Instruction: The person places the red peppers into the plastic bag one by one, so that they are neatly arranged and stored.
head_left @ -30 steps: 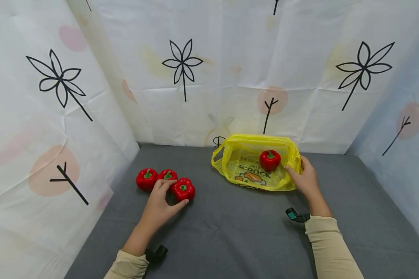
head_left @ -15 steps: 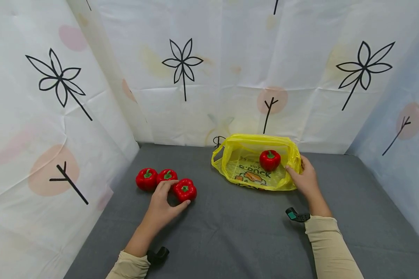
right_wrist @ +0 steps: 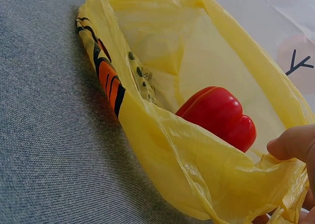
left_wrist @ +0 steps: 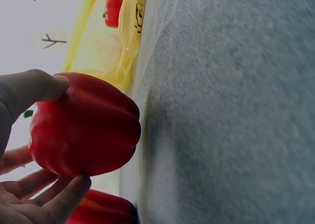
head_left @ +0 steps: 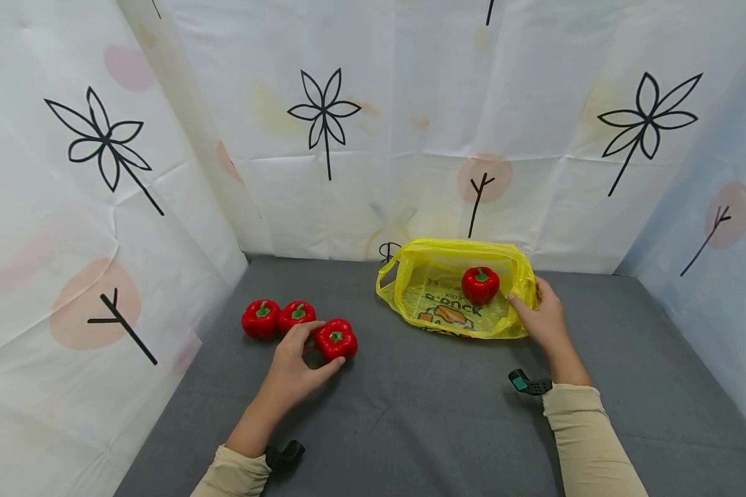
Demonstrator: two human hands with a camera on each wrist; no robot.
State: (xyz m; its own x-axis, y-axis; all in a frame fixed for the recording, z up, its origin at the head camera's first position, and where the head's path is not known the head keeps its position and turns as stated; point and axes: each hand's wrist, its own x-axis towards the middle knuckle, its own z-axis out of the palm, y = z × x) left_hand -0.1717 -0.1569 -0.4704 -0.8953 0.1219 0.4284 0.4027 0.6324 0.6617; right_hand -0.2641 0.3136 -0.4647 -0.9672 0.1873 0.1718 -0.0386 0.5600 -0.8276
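My left hand (head_left: 297, 369) holds a red bell pepper (left_wrist: 88, 128) between the thumb and the fingers, close over the grey cloth. Just left of it in the head view sit two more red bell peppers, an outer one (head_left: 261, 319) and an inner one (head_left: 296, 315), side by side with green stems up. A yellow plastic bag (head_left: 410, 304) lies with its mouth spread wide toward me, printed inside. One red bell pepper (right_wrist: 219, 116) rests within it, near the right side. My right hand (head_left: 546, 319) pinches the bag's right rim, thumb inside and fingers mostly hidden behind the plastic.
Grey cloth (head_left: 410, 414) covers the table. White curtains (head_left: 385, 124) with black flower drawings enclose it at the back and sides. Dark bands sit at both wrists, the right band (head_left: 530, 384) with a green patch.
My left hand has shifted slightly right with its bell pepper, widening the gap to the two peppers at left. The right hand and the bag stay where they were.
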